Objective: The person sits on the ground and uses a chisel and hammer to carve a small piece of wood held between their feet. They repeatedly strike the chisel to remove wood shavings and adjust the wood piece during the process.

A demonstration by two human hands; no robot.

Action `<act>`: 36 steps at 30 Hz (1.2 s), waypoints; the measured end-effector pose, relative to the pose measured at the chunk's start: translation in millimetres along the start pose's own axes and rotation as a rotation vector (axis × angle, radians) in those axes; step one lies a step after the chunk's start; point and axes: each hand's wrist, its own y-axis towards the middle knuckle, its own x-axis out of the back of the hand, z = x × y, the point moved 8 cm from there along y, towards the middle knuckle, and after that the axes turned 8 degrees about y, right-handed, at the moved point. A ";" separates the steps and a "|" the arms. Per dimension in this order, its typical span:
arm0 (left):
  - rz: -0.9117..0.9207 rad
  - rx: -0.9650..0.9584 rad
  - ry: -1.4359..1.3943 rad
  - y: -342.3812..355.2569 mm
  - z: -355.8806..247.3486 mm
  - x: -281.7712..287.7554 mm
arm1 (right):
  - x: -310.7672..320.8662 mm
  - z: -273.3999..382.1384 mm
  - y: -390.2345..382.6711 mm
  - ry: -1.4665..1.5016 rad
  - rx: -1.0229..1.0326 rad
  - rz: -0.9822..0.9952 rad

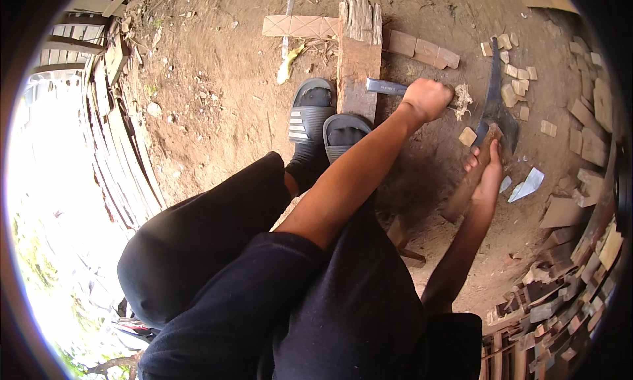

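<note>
My left hand [427, 99] is closed in a fist round a chisel [386, 86]. Its flat metal blade points left over the edge of a thick wooden block [358, 70], and frayed pale fibres [463, 101] show at the handle's other end. In my right hand [486, 181] is the wooden handle [461, 192] of a pick-like tool, fingers wrapped round it. The tool's long, dark metal head [496, 103] narrows to a tip at the far end. Past the block on the left lies a wooden strip marked with crossed lines [300, 27].
My sandalled feet [313, 109] are by the block's near end. Right of the block lie reddish wood pieces [422, 49]. Small wooden offcuts [517, 86] scatter round the tool head, with a pale shard [526, 185] nearby. Stacked wood [567, 274] lines the right side, planks [119, 136] the left.
</note>
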 end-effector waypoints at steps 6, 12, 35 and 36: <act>-0.027 -0.018 0.010 -5.7 5.4 -6.9 | -3.3 -2.4 -11.9 -0.243 -0.195 0.153; -0.008 -0.014 0.033 -0.3 3.1 -9.0 | 3.0 -17.9 6.9 -0.048 -0.097 0.005; -0.027 -0.034 0.055 -12.9 7.6 -7.7 | -5.2 -7.9 -6.3 -0.318 -0.290 0.276; -0.032 -0.030 0.054 -10.9 10.3 -5.0 | 2.2 -5.7 -3.3 -0.277 -0.253 0.225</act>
